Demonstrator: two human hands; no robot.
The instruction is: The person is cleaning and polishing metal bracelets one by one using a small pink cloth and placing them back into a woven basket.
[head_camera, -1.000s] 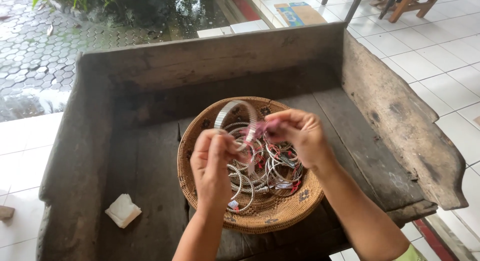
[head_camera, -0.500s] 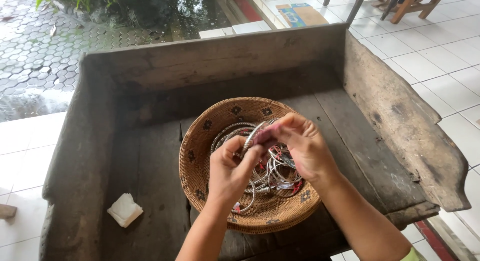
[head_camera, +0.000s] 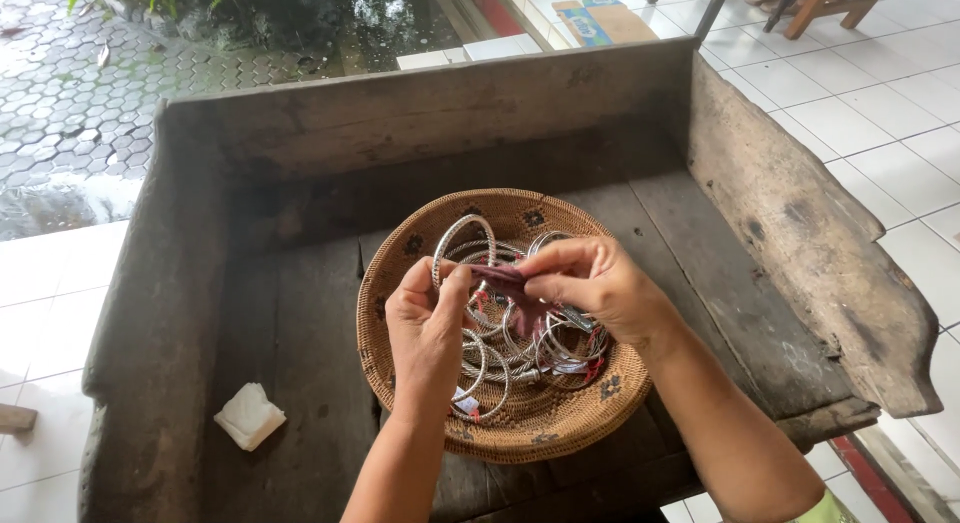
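Gripping a silver bangle by its lower edge, the left hand holds the ring upright above a round woven basket. The right hand pinches a small dark reddish cloth against that same bangle, so both hands are closed on their things and meet over the basket's middle. Inside the basket lies a loose tangle of more silver bangles, several with small red tags or ties and one with a little white label near the left wrist. The basket sits on a dark, worn wooden table with raised board sides. A crumpled white tissue lies on the table, well apart to the left. Beyond the far board, a flat brown cardboard piece with a blue printed panel rests on the white tiled floor.
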